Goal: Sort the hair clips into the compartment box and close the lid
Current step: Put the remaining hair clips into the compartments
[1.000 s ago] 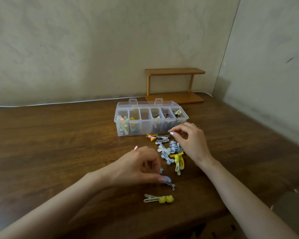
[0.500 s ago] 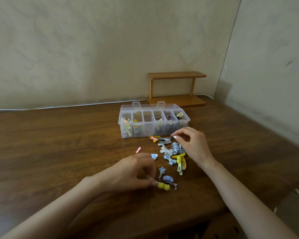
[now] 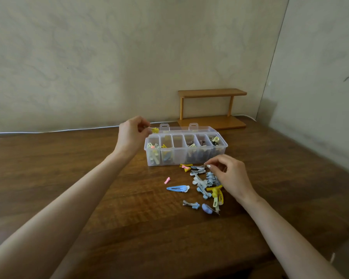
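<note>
A clear plastic compartment box (image 3: 220, 147) stands open on the wooden table, its lid lying flat behind it, with clips in most compartments. My left hand (image 3: 132, 134) pinches a yellow hair clip (image 3: 154, 130) just above the box's leftmost compartment. My right hand (image 3: 231, 176) pinches a thin silver clip (image 3: 203, 166) at the top of the pile of loose hair clips (image 3: 205, 183) in front of the box. A blue snap clip (image 3: 177, 188) and a small pink clip (image 3: 167, 180) lie apart to the left of the pile.
A small wooden two-tier shelf (image 3: 212, 109) stands at the back against the wall. A white cable (image 3: 48, 131) runs along the table's rear edge. The table's (image 3: 69, 178) right edge lies close to a side wall.
My left hand picked up the yellow clip from the table's near side and carried it up to the box's left end. My right hand stayed at the pile.
</note>
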Demonstrator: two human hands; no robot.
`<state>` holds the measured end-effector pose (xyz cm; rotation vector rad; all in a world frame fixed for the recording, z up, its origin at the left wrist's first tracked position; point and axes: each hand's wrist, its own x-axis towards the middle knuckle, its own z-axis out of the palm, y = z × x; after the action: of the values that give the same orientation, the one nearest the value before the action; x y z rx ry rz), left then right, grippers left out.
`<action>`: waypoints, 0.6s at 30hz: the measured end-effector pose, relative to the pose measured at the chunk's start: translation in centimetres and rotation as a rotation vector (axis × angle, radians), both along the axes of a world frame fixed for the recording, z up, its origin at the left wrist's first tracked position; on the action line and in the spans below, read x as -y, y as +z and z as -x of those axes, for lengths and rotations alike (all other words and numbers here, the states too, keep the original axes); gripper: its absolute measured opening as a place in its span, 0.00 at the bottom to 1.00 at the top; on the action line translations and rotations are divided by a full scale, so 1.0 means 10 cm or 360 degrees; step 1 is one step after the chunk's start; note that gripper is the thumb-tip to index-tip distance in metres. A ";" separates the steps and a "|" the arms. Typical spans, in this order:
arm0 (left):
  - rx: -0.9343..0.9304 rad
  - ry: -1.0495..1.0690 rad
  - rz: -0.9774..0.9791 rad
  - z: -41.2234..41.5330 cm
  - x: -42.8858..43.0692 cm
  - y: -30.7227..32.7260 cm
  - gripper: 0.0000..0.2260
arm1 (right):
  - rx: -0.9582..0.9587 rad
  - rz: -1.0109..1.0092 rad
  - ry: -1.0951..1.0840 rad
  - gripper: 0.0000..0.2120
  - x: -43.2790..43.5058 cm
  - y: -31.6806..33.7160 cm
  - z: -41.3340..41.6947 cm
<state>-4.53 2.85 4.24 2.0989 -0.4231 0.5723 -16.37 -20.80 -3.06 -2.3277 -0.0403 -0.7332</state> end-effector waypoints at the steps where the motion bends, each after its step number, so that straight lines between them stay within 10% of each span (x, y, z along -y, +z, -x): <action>1: 0.0010 0.0046 -0.0096 -0.08 0.01 -0.03 0.05 | 0.0002 -0.0001 0.0005 0.05 0.00 0.00 0.00; 18: 0.0222 0.0135 -0.1054 -0.24 0.05 -0.19 0.15 | 0.0001 0.0023 0.0027 0.05 -0.03 0.01 0.02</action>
<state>-2.15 2.35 2.34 2.7253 -0.6745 0.6963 -16.59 -20.48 -2.98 -2.3383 -0.0660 -0.7273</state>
